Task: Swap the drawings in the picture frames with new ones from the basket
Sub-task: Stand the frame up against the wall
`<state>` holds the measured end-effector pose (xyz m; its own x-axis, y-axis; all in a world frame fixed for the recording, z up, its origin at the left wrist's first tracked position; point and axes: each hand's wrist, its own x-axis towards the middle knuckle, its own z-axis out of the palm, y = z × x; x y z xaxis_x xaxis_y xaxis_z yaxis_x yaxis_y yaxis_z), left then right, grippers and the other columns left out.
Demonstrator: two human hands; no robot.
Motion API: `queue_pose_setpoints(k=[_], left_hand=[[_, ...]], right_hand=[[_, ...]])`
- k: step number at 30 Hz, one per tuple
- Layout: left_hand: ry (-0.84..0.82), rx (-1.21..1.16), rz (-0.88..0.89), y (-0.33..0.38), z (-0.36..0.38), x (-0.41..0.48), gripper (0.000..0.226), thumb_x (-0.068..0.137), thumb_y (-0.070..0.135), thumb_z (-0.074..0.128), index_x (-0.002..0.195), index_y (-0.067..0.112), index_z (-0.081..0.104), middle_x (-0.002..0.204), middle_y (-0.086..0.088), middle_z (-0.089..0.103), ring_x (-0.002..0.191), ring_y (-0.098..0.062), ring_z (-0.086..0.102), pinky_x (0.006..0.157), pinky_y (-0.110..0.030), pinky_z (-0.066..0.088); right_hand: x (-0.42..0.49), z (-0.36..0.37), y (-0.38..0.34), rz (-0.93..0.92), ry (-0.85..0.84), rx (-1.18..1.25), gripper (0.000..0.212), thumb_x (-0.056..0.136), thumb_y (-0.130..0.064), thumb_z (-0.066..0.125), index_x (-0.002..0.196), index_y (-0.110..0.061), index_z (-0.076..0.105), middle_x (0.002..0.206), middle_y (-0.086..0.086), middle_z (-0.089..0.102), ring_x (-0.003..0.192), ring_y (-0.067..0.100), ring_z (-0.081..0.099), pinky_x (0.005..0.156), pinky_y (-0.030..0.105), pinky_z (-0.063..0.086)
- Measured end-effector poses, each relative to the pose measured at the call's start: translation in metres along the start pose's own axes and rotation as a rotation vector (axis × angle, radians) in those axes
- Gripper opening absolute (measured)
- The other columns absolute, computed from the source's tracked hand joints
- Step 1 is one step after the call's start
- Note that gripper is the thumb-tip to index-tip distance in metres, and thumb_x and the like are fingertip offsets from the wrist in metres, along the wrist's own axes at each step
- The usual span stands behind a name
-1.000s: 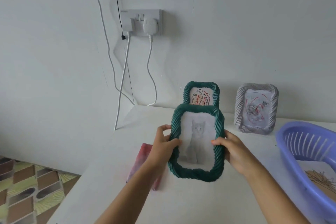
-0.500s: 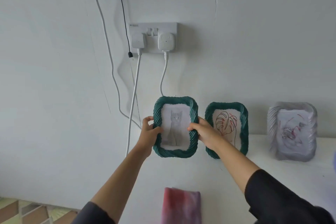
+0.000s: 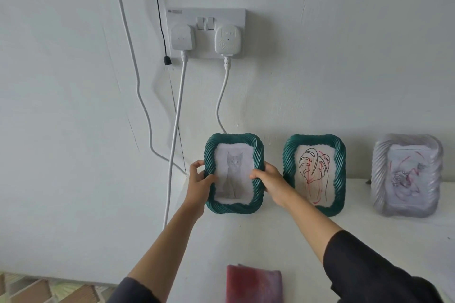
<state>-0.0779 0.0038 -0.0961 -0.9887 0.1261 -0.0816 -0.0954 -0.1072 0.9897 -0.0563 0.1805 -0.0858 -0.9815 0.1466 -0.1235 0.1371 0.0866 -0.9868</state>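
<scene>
Both hands hold the green frame with the cat drawing (image 3: 234, 173) upright at the back of the white table (image 3: 270, 241), close to the wall. The left hand (image 3: 199, 183) grips its left edge, thumb lying on the front and fingers curled behind the rim. The right hand (image 3: 269, 182) grips the right edge the same way, thumb on the front. Just beside it to the right stands a second green frame (image 3: 314, 174) with a leaf drawing, then a pale grey frame (image 3: 407, 176), well apart. A red cloth (image 3: 253, 283) lies on the table nearer the person.
</scene>
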Motion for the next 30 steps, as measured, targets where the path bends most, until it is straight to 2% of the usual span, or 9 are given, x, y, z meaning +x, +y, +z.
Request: queue_pose_setpoints(k=[4, 9, 12, 17, 21, 24, 26, 28, 30], left_hand=[[0.024, 0.034, 0.009, -0.003, -0.002, -0.004, 0.035, 0.090, 0.000, 0.049, 0.117, 0.018, 0.036, 0.093, -0.007, 0.061, 0.080, -0.019, 0.057, 0.068, -0.029, 0.051], [0.070, 0.119, 0.030, -0.008, -0.005, -0.013, 0.035, 0.090, 0.006, 0.054, 0.123, 0.011, 0.043, 0.109, -0.014, 0.060, 0.081, -0.014, 0.060, 0.051, -0.012, 0.052], [0.089, 0.131, 0.038, -0.010, -0.004, -0.015, 0.040, 0.090, 0.004, 0.054, 0.128, 0.008, 0.043, 0.111, -0.014, 0.059, 0.082, -0.015, 0.060, 0.051, -0.013, 0.053], [0.168, 0.130, 0.050, -0.011, 0.002, -0.020, 0.048, 0.088, 0.003, 0.055, 0.133, 0.013, 0.042, 0.126, -0.013, 0.057, 0.106, -0.028, 0.058, 0.079, -0.034, 0.054], [0.494, 0.238, 0.240, -0.003, 0.020, -0.038, 0.033, 0.089, 0.006, 0.052, 0.121, 0.014, 0.055, 0.117, -0.003, 0.062, 0.111, -0.021, 0.055, 0.088, -0.029, 0.044], [0.590, 0.261, 0.470, 0.009, 0.043, -0.056, 0.024, 0.087, -0.004, 0.050, 0.104, 0.008, 0.062, 0.102, 0.000, 0.060, 0.097, -0.017, 0.055, 0.082, -0.020, 0.041], [0.544, 0.317, 0.618, 0.013, 0.061, -0.064, 0.023, 0.085, -0.008, 0.051, 0.099, 0.004, 0.063, 0.096, 0.002, 0.057, 0.092, -0.014, 0.054, 0.080, -0.017, 0.042], [0.407, 0.351, 0.707, 0.015, 0.079, -0.070, 0.023, 0.084, -0.010, 0.052, 0.099, 0.003, 0.063, 0.093, 0.004, 0.056, 0.086, -0.009, 0.054, 0.079, -0.012, 0.043], [0.182, 0.382, 0.678, 0.016, 0.097, -0.074, 0.028, 0.085, -0.008, 0.051, 0.108, 0.005, 0.059, 0.096, 0.004, 0.055, 0.088, -0.009, 0.053, 0.084, -0.014, 0.045]], right_hand=[[-0.008, -0.004, 0.008, -0.002, -0.004, -0.022, 0.017, 0.080, -0.002, 0.059, 0.078, -0.018, 0.052, 0.070, 0.000, 0.052, 0.067, 0.014, 0.050, 0.067, 0.026, 0.039], [-0.021, -0.007, 0.019, -0.026, -0.015, -0.084, 0.019, 0.081, 0.001, 0.061, 0.092, -0.014, 0.055, 0.086, 0.013, 0.064, 0.078, 0.021, 0.058, 0.075, 0.031, 0.049], [-0.027, -0.008, 0.019, -0.024, -0.015, -0.134, 0.029, 0.081, 0.001, 0.061, 0.109, -0.005, 0.054, 0.104, 0.026, 0.065, 0.087, 0.025, 0.061, 0.082, 0.036, 0.052], [-0.032, -0.012, 0.014, 0.041, -0.023, -0.214, 0.049, 0.080, -0.009, 0.065, 0.126, -0.007, 0.048, 0.114, 0.015, 0.065, 0.096, 0.020, 0.060, 0.085, 0.032, 0.047], [-0.045, -0.026, 0.008, 0.132, -0.019, -0.369, 0.078, 0.078, -0.023, 0.069, 0.143, -0.009, 0.029, 0.129, 0.011, 0.055, 0.114, 0.023, 0.055, 0.093, 0.032, 0.044], [-0.069, -0.046, -0.008, 0.128, -0.049, -0.404, 0.069, 0.081, -0.023, 0.067, 0.140, -0.009, 0.035, 0.123, 0.011, 0.059, 0.105, 0.022, 0.059, 0.088, 0.034, 0.049], [-0.087, -0.063, -0.020, 0.006, 0.013, -0.385, 0.048, 0.084, -0.017, 0.064, 0.129, -0.010, 0.050, 0.109, 0.007, 0.065, 0.091, 0.014, 0.062, 0.078, 0.026, 0.052], [-0.096, -0.082, -0.026, -0.172, 0.218, -0.409, 0.029, 0.084, -0.011, 0.063, 0.113, -0.010, 0.063, 0.103, 0.004, 0.066, 0.082, 0.006, 0.058, 0.070, 0.016, 0.044], [-0.096, -0.103, -0.023, -0.279, 0.470, -0.386, 0.023, 0.082, -0.005, 0.062, 0.105, -0.010, 0.064, 0.102, 0.008, 0.065, 0.083, 0.015, 0.058, 0.066, 0.016, 0.041]])
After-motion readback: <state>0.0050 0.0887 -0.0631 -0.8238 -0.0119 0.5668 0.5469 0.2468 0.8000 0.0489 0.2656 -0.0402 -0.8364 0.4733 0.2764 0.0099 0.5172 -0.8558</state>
